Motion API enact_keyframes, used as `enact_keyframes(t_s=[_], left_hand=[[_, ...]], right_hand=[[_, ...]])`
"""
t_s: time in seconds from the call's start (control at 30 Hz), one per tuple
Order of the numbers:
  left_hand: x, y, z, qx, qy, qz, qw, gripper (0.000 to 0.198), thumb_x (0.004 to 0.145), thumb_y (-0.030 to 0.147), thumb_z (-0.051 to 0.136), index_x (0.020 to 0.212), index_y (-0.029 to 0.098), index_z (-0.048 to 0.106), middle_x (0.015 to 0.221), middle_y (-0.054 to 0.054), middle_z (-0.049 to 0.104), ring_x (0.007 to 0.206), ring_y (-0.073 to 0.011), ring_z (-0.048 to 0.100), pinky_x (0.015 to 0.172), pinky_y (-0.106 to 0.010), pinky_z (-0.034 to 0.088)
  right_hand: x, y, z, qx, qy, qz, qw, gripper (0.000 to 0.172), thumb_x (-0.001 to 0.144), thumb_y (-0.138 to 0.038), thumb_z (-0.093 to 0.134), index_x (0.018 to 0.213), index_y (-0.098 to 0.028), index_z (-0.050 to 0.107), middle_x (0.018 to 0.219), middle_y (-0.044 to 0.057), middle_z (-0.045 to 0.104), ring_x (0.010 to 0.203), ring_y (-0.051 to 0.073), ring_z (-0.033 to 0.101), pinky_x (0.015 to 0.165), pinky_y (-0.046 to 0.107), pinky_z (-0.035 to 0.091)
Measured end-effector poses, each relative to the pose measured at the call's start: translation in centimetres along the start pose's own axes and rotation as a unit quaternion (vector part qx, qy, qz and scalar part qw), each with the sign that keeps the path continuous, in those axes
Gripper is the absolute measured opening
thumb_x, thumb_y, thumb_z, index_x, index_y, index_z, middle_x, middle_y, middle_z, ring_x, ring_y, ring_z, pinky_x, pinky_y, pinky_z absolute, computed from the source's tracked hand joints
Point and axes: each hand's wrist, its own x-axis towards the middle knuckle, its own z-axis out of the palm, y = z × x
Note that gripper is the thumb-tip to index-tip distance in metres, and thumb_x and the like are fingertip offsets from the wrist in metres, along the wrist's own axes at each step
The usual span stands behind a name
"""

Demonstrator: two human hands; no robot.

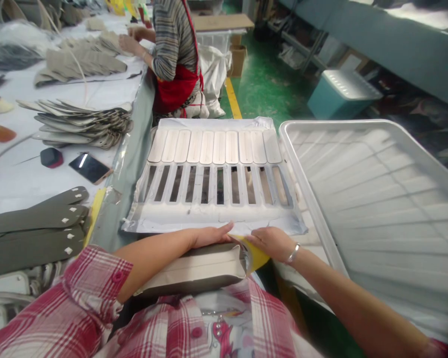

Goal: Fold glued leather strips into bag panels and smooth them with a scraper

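Note:
Against my body lies a long block-like bundle point(205, 266), cream on top with grey-brown edges; I cannot tell what it is made of. My left hand point(212, 236) lies along its far edge, thumb stretched out to the right and fingers partly hidden. At the bundle's right end, my right hand point(274, 242) grips a curved yellow sheet point(259, 256) between thumb and fingers. Just beyond both hands is a white slotted frame point(220, 214), with a row of cream oblong pieces point(219, 147) laid side by side across its far half.
On the right stands a large white plastic tub point(328, 228). The left table holds a stack of grey straps point(85, 124), a phone point(90, 167), a black-and-red tape measure-like item point(51, 157) and dark olive pieces point(37, 223). A co-worker point(171, 54) handles beige pieces point(82, 62) farther off.

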Motion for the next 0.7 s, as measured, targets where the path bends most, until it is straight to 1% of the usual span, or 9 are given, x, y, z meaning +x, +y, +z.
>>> enact_keyframes(t_s=[0.13, 0.23, 0.3, 0.37, 0.4, 0.47, 0.53, 0.63, 0.7], left_hand=[[0.3, 0.2, 0.1, -0.180, -0.058, -0.051, 0.981, 0.100, 0.078, 0.075, -0.009, 0.112, 0.015, 0.063, 0.097, -0.008, 0.067, 0.095, -0.0213, 0.059, 0.093, -0.031, 0.039], [0.7, -0.1, 0.1, -0.258, -0.054, -0.037, 0.964, 0.098, 0.078, 0.076, -0.004, 0.108, 0.012, 0.063, 0.100, -0.009, 0.067, 0.096, -0.0207, 0.058, 0.093, -0.031, 0.039], [0.9, -0.6, 0.0, -0.273, -0.050, -0.021, 0.961, 0.092, 0.080, 0.076, 0.001, 0.111, 0.014, 0.062, 0.102, -0.008, 0.066, 0.096, -0.0198, 0.058, 0.092, -0.031, 0.040], [1.0, -1.0, -0.1, -0.245, -0.020, -0.028, 0.969, 0.084, 0.082, 0.075, 0.010, 0.111, 0.016, 0.061, 0.102, -0.006, 0.066, 0.095, -0.0197, 0.059, 0.091, -0.031, 0.041], [1.0, -1.1, -0.2, -0.211, 0.013, -0.046, 0.976, 0.081, 0.082, 0.075, 0.015, 0.109, 0.016, 0.063, 0.100, -0.006, 0.066, 0.094, -0.0204, 0.059, 0.090, -0.032, 0.042], [0.6, -1.1, -0.2, -0.115, 0.090, -0.088, 0.985, 0.078, 0.079, 0.078, 0.025, 0.101, 0.015, 0.066, 0.098, -0.007, 0.067, 0.093, -0.0224, 0.059, 0.088, -0.033, 0.042], [0.1, -0.8, -0.3, -0.015, 0.135, -0.103, 0.985, 0.080, 0.076, 0.080, 0.027, 0.098, 0.015, 0.068, 0.099, -0.007, 0.067, 0.094, -0.0235, 0.058, 0.089, -0.033, 0.042], [-0.7, -0.3, -0.2, 0.086, 0.136, -0.089, 0.983, 0.087, 0.075, 0.082, 0.018, 0.103, 0.016, 0.068, 0.107, -0.008, 0.065, 0.099, -0.0238, 0.057, 0.094, -0.034, 0.039], [-1.0, -0.2, -0.1, 0.114, 0.128, -0.082, 0.982, 0.090, 0.074, 0.083, 0.015, 0.105, 0.017, 0.068, 0.110, -0.008, 0.064, 0.102, -0.0240, 0.056, 0.095, -0.034, 0.037]], right_hand=[[1.7, -1.4, -0.7, -0.018, 0.046, -0.008, 0.999, 0.053, 0.095, -0.049, 0.024, 0.072, -0.017, 0.059, 0.075, 0.006, 0.064, 0.068, 0.014, 0.056, 0.060, 0.026, 0.029], [2.1, -2.1, -0.6, -0.021, 0.053, -0.002, 0.998, 0.056, 0.095, -0.051, 0.022, 0.073, -0.018, 0.061, 0.075, 0.005, 0.066, 0.068, 0.015, 0.057, 0.059, 0.027, 0.029], [2.3, -2.4, -0.4, -0.030, 0.056, -0.015, 0.998, 0.058, 0.095, -0.051, 0.019, 0.073, -0.019, 0.062, 0.075, 0.005, 0.066, 0.068, 0.015, 0.058, 0.060, 0.027, 0.030], [2.6, -2.6, -0.3, -0.051, 0.061, -0.031, 0.996, 0.060, 0.095, -0.051, 0.017, 0.074, -0.019, 0.063, 0.075, 0.006, 0.066, 0.069, 0.016, 0.059, 0.060, 0.027, 0.031], [2.7, -2.7, -0.3, -0.063, 0.063, -0.038, 0.995, 0.060, 0.096, -0.051, 0.017, 0.074, -0.019, 0.063, 0.075, 0.006, 0.066, 0.070, 0.017, 0.060, 0.061, 0.027, 0.031], [2.9, -2.9, -0.2, -0.081, 0.062, -0.047, 0.994, 0.059, 0.096, -0.050, 0.017, 0.076, -0.019, 0.063, 0.077, 0.007, 0.067, 0.072, 0.018, 0.061, 0.062, 0.028, 0.033], [2.9, -3.1, -0.1, -0.088, 0.060, -0.057, 0.993, 0.056, 0.096, -0.047, 0.019, 0.079, -0.019, 0.064, 0.081, 0.007, 0.067, 0.075, 0.019, 0.062, 0.064, 0.028, 0.035], [2.7, -3.3, 0.2, -0.088, 0.068, -0.071, 0.991, 0.053, 0.097, -0.044, 0.019, 0.081, -0.019, 0.063, 0.084, 0.006, 0.068, 0.079, 0.019, 0.063, 0.066, 0.028, 0.037], [2.4, -3.4, 0.5, -0.091, 0.075, -0.073, 0.990, 0.052, 0.097, -0.043, 0.019, 0.081, -0.019, 0.062, 0.083, 0.005, 0.067, 0.078, 0.019, 0.063, 0.065, 0.028, 0.037]])
